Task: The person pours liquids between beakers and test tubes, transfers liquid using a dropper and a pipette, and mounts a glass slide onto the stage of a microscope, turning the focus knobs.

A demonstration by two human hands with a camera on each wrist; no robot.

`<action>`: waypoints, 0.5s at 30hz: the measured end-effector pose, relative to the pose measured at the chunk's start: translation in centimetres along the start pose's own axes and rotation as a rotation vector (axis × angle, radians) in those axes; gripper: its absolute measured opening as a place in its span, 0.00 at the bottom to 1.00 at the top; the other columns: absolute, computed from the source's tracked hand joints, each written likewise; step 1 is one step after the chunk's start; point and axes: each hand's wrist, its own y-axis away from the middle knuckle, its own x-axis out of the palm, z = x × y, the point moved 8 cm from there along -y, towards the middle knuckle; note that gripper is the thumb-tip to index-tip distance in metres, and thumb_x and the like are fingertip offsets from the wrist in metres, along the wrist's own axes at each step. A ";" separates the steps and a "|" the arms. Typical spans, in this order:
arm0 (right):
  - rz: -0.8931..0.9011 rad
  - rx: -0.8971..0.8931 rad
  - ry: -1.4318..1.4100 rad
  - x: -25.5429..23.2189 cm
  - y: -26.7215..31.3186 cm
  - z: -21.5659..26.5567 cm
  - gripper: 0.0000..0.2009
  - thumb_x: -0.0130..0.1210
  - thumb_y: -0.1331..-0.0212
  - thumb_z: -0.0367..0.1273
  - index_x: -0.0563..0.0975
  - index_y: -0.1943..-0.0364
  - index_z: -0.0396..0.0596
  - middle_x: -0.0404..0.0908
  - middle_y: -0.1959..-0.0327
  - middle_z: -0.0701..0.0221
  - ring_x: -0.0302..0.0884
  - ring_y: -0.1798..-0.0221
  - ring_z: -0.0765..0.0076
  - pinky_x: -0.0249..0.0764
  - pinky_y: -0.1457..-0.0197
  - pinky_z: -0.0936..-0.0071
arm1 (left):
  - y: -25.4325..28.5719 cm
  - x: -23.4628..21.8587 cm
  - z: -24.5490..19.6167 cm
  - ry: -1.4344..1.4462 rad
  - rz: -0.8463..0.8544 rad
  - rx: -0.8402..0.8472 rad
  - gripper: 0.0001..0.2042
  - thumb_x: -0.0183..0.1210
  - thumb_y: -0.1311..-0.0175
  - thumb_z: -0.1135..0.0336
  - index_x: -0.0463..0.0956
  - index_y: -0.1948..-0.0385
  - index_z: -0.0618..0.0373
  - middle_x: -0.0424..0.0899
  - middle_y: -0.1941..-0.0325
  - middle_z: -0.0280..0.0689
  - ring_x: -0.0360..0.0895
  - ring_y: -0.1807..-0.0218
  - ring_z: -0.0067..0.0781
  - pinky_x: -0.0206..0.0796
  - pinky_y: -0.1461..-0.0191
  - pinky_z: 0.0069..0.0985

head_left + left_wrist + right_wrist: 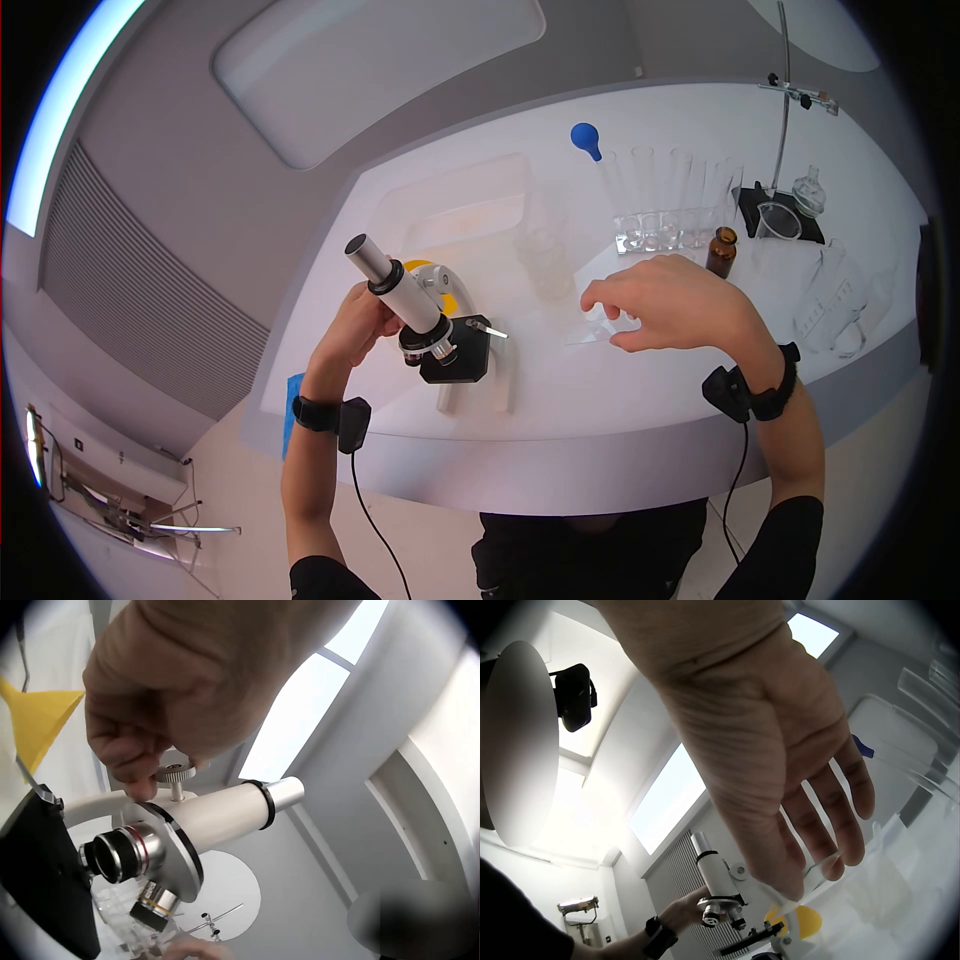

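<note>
A white microscope point(408, 300) with a black stage point(455, 350) stands left of centre, its tube tilted. My left hand point(352, 325) is at its left side. In the left wrist view, curled fingers pinch the knurled focus knob point(176, 774) beside the tube. Below it show the objectives point(124, 853) on the nosepiece. My right hand point(675, 305) is over the table to the right of the microscope. Between its thumb and fingers it holds a thin clear glass slide point(826, 864), partly hidden by the fingers.
A clear plastic bin point(450, 205) stands behind the microscope. Farther right are a blue rubber bulb point(585, 138), a rack of test tubes point(660, 232), a brown bottle point(721, 252), a metal stand point(783, 110) and glass beakers point(832, 300). A yellow piece point(41, 720) lies behind the microscope.
</note>
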 end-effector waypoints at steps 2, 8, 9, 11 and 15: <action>0.017 0.014 0.001 0.2 0.0 -0.2 0.18 0.63 0.48 0.34 0.77 0.51 0.51 0.83 0.65 0.71 0.81 0.64 0.64 0.74 0.60 0.70 | -0.4 -0.5 -0.4 -0.109 0.027 0.255 0.15 0.43 0.25 0.61 0.73 0.54 0.63 0.76 0.67 0.32 0.69 0.69 0.18 0.65 0.64 0.18; 0.021 0.030 -0.009 0.0 0.0 0.0 0.19 0.64 0.48 0.32 0.77 0.51 0.50 0.84 0.61 0.68 0.83 0.60 0.63 0.78 0.57 0.68 | 0.3 -0.4 -0.2 -0.233 0.113 0.507 0.12 0.43 0.25 0.64 0.69 0.49 0.59 0.75 0.63 0.31 0.71 0.64 0.15 0.65 0.60 0.18; 0.022 0.029 -0.009 0.0 0.0 0.0 0.19 0.64 0.48 0.32 0.77 0.51 0.50 0.84 0.61 0.68 0.83 0.60 0.63 0.78 0.57 0.68 | 0.2 -0.4 -0.1 -0.232 0.112 0.506 0.12 0.43 0.25 0.64 0.69 0.49 0.59 0.75 0.63 0.31 0.71 0.64 0.15 0.65 0.60 0.18; -0.004 -0.012 -0.007 0.0 0.0 0.2 0.17 0.62 0.47 0.34 0.77 0.52 0.51 0.83 0.64 0.71 0.81 0.63 0.65 0.75 0.59 0.69 | 0.1 -0.2 -0.3 -0.117 0.085 0.484 0.13 0.43 0.25 0.64 0.70 0.49 0.61 0.75 0.63 0.32 0.71 0.64 0.16 0.66 0.61 0.19; -0.024 -0.039 -0.012 -0.1 0.0 0.6 0.17 0.62 0.47 0.34 0.77 0.51 0.50 0.83 0.64 0.71 0.81 0.63 0.65 0.75 0.59 0.69 | 0.7 1.0 -1.2 -0.060 0.112 0.401 0.17 0.43 0.23 0.57 0.73 0.54 0.64 0.74 0.69 0.32 0.68 0.71 0.19 0.62 0.65 0.19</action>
